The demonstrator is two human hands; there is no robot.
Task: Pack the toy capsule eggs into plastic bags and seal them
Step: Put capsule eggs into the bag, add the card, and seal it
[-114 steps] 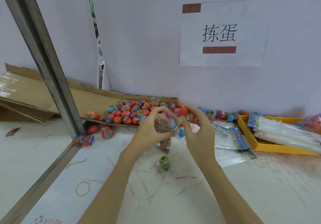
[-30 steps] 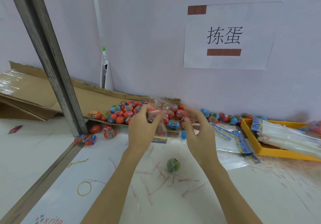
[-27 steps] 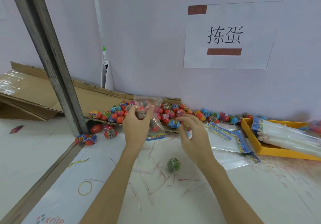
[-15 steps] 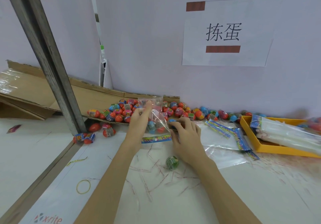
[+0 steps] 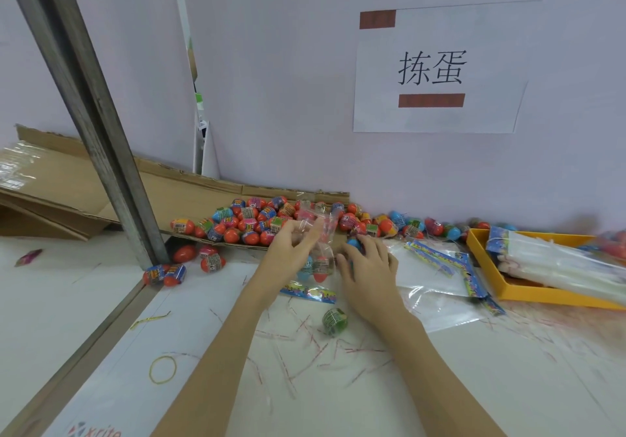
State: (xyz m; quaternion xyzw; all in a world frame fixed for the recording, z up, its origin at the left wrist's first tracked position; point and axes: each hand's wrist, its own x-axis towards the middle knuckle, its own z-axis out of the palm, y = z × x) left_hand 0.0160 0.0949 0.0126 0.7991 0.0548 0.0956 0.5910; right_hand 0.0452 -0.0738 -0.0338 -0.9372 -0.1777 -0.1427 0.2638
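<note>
My left hand (image 5: pixel 291 250) pinches the upper part of a clear plastic bag (image 5: pixel 320 250) whose printed header strip (image 5: pixel 310 292) lies on the table. Two or three capsule eggs sit inside it, blue and red. My right hand (image 5: pixel 367 274) rests just right of the bag, fingers curled over a blue capsule egg (image 5: pixel 353 243); whether it grips the egg I cannot tell. A pile of loose capsule eggs (image 5: pixel 257 221) lies on flattened cardboard behind the hands. A single green egg (image 5: pixel 334 321) sits on the table near my right wrist.
Empty printed-header bags (image 5: pixel 437 267) lie to the right. A yellow tray (image 5: pixel 528 292) holds bundled bags at far right. A slanted metal post (image 5: pixel 101 131) stands at left, with stray eggs (image 5: pixel 166 274) at its foot. A yellow rubber band (image 5: pixel 163 369) and red strips litter the table.
The bag has come down from in front of the pile onto the table. My right hand let go of it and dropped to the eggs beside it.
</note>
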